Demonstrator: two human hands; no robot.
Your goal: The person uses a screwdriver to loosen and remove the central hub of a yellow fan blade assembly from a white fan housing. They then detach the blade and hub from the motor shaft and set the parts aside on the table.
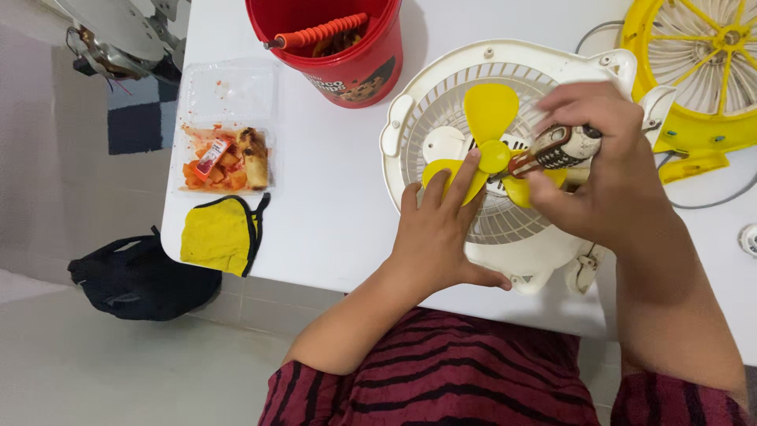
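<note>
Hands [441, 237] on yellow fan blades [489, 142], red bucket [347, 55]

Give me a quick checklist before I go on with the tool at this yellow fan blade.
1. Left hand steadies the blade: ok, fingers rest on it.
2. Right hand grips the tool: ok.
3. Tool tip meets the hub: cannot tell, fingers hide it.
4. Fan housing lies flat on the table: ok.
5. Front grille set aside: ok.
</note>
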